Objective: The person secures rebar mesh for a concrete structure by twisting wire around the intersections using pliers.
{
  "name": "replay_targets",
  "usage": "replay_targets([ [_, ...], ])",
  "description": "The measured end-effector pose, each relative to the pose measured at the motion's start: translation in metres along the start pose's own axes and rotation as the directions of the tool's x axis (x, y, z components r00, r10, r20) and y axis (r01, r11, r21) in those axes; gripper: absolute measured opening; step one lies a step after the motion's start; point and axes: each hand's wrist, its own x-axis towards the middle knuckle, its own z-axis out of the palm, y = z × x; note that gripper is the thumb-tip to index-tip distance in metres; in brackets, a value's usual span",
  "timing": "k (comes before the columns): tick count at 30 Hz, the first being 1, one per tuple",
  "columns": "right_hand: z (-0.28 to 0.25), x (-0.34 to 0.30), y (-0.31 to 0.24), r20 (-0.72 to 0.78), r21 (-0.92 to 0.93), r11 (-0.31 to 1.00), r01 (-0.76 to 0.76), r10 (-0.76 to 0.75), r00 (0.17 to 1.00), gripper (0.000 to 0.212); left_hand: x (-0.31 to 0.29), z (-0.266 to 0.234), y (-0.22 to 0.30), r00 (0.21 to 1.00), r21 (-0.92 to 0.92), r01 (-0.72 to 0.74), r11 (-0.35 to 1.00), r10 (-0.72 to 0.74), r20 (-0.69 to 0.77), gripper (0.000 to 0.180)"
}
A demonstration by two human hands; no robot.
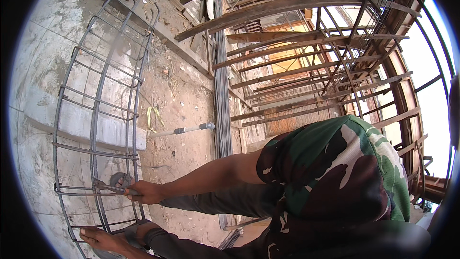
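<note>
A long rebar cage (97,100) of ribbed bars and stirrups runs along the left over pale concrete. My right hand (147,192), its arm coming from a camouflage sleeve (330,163), is closed round dark pincers (113,187). Their jaw end touches the cage where a stirrup meets a lengthwise bar. My left hand (103,240) is lower down, its fingers closed at an outer bar near the end of the cage. Both my feet show beside the cage, one foot (122,180) just behind the pincers. The exact knot or wire at the jaws is too small to make out.
A concrete slab (120,136) lies under the cage. Right of it on the dirt are a yellow strap (152,119) and a pale pipe (184,130) with grey fittings. A bundle of long bars (221,76) stretches beyond. Wooden scaffold beams (287,7) fill the upper right.
</note>
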Motion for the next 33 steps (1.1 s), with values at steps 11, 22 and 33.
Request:
replay_targets([
  [11,-0.078,0.014,-0.003,-0.442,-0.314,0.927,-0.205,0.048,0.896,0.047,-0.002,-0.011,0.004,0.996,0.081,0.074,0.994,-0.078,0.041,0.047],
  [22,-0.110,0.048,-0.016,-0.380,-0.676,0.735,0.061,-0.418,0.825,0.038,-0.016,0.005,0.037,0.890,-0.455,0.407,0.792,-0.233,0.392,0.024],
  [33,0.038,0.034,-0.118,0.181,0.395,0.901,-0.181,0.117,0.976,0.032,-0.008,0.007,0.022,0.909,-0.489,0.317,0.813,-0.114,0.400,0.021],
])
